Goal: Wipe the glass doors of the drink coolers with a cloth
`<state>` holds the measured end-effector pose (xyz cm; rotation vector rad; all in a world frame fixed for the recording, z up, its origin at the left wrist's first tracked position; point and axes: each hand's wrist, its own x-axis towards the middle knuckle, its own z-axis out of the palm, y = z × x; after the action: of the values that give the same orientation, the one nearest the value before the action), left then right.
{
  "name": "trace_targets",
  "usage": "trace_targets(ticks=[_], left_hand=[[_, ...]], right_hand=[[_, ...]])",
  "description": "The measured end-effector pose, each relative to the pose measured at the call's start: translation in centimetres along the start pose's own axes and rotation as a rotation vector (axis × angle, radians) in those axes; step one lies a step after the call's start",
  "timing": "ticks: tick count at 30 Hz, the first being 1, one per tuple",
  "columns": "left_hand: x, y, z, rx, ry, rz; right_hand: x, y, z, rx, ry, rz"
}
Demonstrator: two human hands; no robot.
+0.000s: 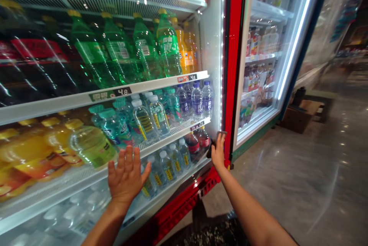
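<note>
Left hand (126, 175) was open, fingers spread, flat against the glass door (184, 46) of a drinks cooler, lower centre. Right hand (218, 152) was curled, apparently grasping the dark handle (221, 134) by the red door frame (234, 65). Risk: a slipped grip could let the door swing. Contents: green soda bottles (117, 50), upper left; water bottles (166, 165) and orange drinks (28, 154) lower.

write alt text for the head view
A person's right hand grasps a dark handle on the red frame of a glass-door drinks cooler, while the open left hand is raised before shelves of green soda bottles and bottled water.
</note>
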<state>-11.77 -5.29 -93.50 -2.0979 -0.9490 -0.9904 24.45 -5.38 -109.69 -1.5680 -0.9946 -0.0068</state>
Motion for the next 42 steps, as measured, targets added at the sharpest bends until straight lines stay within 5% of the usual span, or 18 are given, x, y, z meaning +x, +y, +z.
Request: trace_targets(ticks=[5, 12, 16, 19, 23, 27, 29, 31, 34, 38, 42], left_hand=[[0.0, 0.3, 0.0, 0.026, 0.009, 0.006], [0.1, 0.2, -0.3, 0.052, 0.031, 0.045], [0.0, 0.4, -0.2, 0.021, 0.017, 0.033], [-0.1, 0.6, -0.1, 0.025, 0.026, 0.024], [-0.1, 0.8, -0.1, 0.028, 0.034, 0.024], [0.0, 1.0, -0.4, 0.07, 0.063, 0.043], [0.1, 1.1, -0.5, 0.092, 0.069, 0.046], [0.1, 1.2, -0.5, 0.098, 0.062, 0.042], [0.0, 1.3, -0.6, 0.112, 0.061, 0.046], [0.0, 1.3, -0.7, 0.141, 0.061, 0.049], [0.0, 1.4, -0.9, 0.157, 0.067, 0.055]], right_hand=[[0.3, 0.0, 0.9, 0.007, 0.046, 0.08], [-4.2, -1.0, 0.4, -0.082, -0.19, -0.32], [-3.1, -0.2, 0.5, -0.074, 0.001, -0.088], [-1.9, -2.4, 1.4, -0.074, 0.045, -0.042], [-5.0, -6.8, 2.7, -0.149, -0.057, -0.31], [-9.1, -6.7, 2.9, -0.206, -0.201, -0.729], [-8.8, -5.8, 2.7, -0.202, -0.133, -0.626], [-7.0, -5.8, 2.5, -0.154, 0.0, -0.36], [-5.0, -8.0, 2.7, -0.079, 0.081, -0.186], [-7.8, -10.0, 3.6, -0.151, -0.096, -0.497], [-10.6, -6.5, 3.4, -0.214, -0.192, -0.74]])
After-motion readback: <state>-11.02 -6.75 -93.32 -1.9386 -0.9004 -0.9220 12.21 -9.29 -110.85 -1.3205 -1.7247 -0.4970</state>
